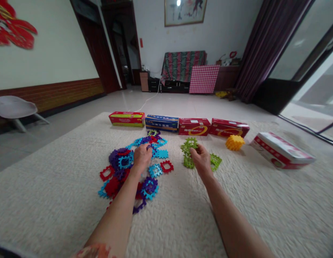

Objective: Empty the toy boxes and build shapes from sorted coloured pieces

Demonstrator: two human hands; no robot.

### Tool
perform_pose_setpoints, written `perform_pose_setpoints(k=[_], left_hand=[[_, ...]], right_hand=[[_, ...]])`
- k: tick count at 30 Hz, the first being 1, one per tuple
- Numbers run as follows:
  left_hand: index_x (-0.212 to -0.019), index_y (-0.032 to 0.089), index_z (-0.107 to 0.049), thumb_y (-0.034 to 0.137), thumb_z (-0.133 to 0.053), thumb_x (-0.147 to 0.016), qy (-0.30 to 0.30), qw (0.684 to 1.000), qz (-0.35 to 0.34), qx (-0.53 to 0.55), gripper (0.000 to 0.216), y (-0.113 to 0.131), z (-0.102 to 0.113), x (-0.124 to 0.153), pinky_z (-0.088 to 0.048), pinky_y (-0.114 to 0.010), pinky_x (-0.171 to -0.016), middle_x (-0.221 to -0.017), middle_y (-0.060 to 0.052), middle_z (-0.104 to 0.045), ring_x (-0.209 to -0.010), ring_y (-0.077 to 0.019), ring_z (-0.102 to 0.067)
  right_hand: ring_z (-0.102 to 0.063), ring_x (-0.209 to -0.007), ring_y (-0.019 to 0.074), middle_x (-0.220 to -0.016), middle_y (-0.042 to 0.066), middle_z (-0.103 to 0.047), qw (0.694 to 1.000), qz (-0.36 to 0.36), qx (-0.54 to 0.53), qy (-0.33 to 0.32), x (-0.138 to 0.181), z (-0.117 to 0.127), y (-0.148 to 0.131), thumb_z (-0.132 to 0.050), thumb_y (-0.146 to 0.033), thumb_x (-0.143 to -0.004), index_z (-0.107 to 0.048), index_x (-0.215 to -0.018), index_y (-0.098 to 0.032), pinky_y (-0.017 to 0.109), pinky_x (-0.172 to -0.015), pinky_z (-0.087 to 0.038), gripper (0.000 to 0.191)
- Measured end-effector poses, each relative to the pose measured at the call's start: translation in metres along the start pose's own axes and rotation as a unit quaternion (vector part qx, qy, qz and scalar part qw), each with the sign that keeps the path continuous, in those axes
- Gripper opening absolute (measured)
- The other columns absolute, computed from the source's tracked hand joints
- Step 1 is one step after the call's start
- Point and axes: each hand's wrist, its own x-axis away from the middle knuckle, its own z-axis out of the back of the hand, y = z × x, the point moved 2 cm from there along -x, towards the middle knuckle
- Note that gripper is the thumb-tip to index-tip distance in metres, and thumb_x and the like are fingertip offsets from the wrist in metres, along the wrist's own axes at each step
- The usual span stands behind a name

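Plastic snap-together tiles [161,154] lie in two groups on a cream quilted mat [56,200], and there's the left hand [141,158] right down on the big heap of blue, purple and red pieces, fingers curled over them, though whether it's gripping one I cannot tell! Over to the right hand [201,161], fingertips drawn narrow against the smaller bunch of green tiles [189,161], any hold hidden behind the fingers. Just beyond sits a yellow ball of tiles [235,142], near a row of four red and blue boxes [194,127] along the far side of the mat, with a red-and-white box [281,150] lying at an angle toward the right. A stretch of mat shows between the two hands. The tiles are flat, with toothed edges and open centres, against that puffy stitched quilting. The mat's left edge runs diagonally across polished floor tiles [75,104]; a pale chair [13,107] stands at the left, a covered sofa [182,66] against the far wall, and a dark curtain [271,46] hangs at upper right!
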Motion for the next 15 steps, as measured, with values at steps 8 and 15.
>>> perform_pose_setpoints(k=[8,15], left_hand=[[-0.12,0.014,-0.067,0.018,-0.05,-0.085,0.002,0.992,-0.02,-0.125,0.039,-0.006,0.004,0.001,-0.044,-0.032,-0.103,-0.12,-0.014,-0.068,-0.114,-0.0244,-0.062],[-0.113,0.018,-0.071,0.017,-0.049,-0.086,-0.013,0.993,-0.05,-0.109,0.035,0.005,0.004,-0.008,-0.044,-0.03,-0.101,-0.115,-0.011,-0.071,-0.111,-0.0224,-0.063]], right_hand=[[-0.06,-0.089,0.0271,-0.095,0.011,-0.067,0.933,0.152,0.29,0.147,-0.017,0.031,0.013,-0.052,-0.033,-0.072,-0.062,-0.11,-0.016,0.042,-0.083,-0.047,0.043],[-0.058,-0.109,0.0257,-0.113,0.013,-0.062,0.905,0.339,0.255,0.032,0.017,-0.012,0.003,-0.046,-0.015,-0.081,-0.061,-0.112,-0.019,0.045,-0.096,-0.047,0.035]])
